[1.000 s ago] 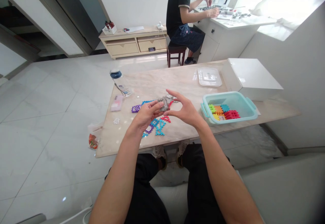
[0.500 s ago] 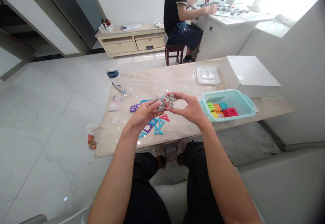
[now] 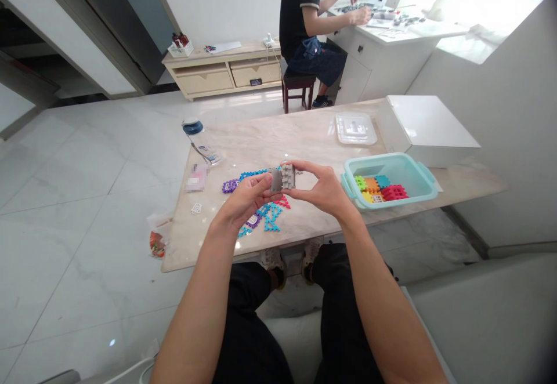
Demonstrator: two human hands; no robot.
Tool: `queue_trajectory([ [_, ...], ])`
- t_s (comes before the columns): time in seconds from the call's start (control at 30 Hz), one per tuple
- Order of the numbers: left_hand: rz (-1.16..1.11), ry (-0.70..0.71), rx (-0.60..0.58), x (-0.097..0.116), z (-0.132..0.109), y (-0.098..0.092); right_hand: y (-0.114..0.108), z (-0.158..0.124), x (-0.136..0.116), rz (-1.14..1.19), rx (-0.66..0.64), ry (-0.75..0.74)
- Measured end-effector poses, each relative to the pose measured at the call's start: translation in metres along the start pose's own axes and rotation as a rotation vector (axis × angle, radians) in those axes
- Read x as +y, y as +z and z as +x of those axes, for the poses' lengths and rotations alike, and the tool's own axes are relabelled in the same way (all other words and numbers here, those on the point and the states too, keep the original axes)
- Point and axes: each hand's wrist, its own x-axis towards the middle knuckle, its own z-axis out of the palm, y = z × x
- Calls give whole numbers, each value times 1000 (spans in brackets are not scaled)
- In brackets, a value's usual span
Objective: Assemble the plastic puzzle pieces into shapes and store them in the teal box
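Above the table, my left hand [image 3: 249, 199] pinches a grey building piece [image 3: 275, 180] between thumb and fingers. My right hand [image 3: 321, 185] grips a second, notched grey block [image 3: 288, 177] by its top and bottom with thumb and fingers. The two grey pieces meet edge to edge; whether they are locked together I cannot tell. Beneath my hands lie blue notched pieces [image 3: 272, 217], purple ones [image 3: 230, 186] and a red one [image 3: 284, 201], partly covered by my fingers.
On the right stands a teal bin [image 3: 394, 198] with coloured blocks inside. Behind it are a clear lid [image 3: 355, 129] and a white box [image 3: 430, 123]. At the left are a bottle [image 3: 201, 140] and a pink packet [image 3: 197, 177]. A person [image 3: 304, 18] sits at another desk.
The grey block in my right hand has moved left against the left hand's piece, closing the gap. Both pieces have turned, now showing different faces.
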Motion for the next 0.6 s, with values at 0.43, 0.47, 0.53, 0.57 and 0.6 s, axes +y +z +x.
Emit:
queue_trajectory([
  [0.43, 24, 19, -22, -4, 0, 7, 13, 3, -4, 66, -77, 39],
  [0.47, 33, 19, -15, -3, 0, 7, 13, 3, -4, 67, -80, 36],
  [0.53, 50, 21, -4, -3, 0, 8, 13, 2, -2, 58, -85, 27],
  [0.57, 54, 23, -3, -3, 0, 7, 13, 2, -1, 48, -86, 20],
  [0.6, 53, 24, -7, -4, 0, 7, 13, 2, 0, 36, -88, 12],
])
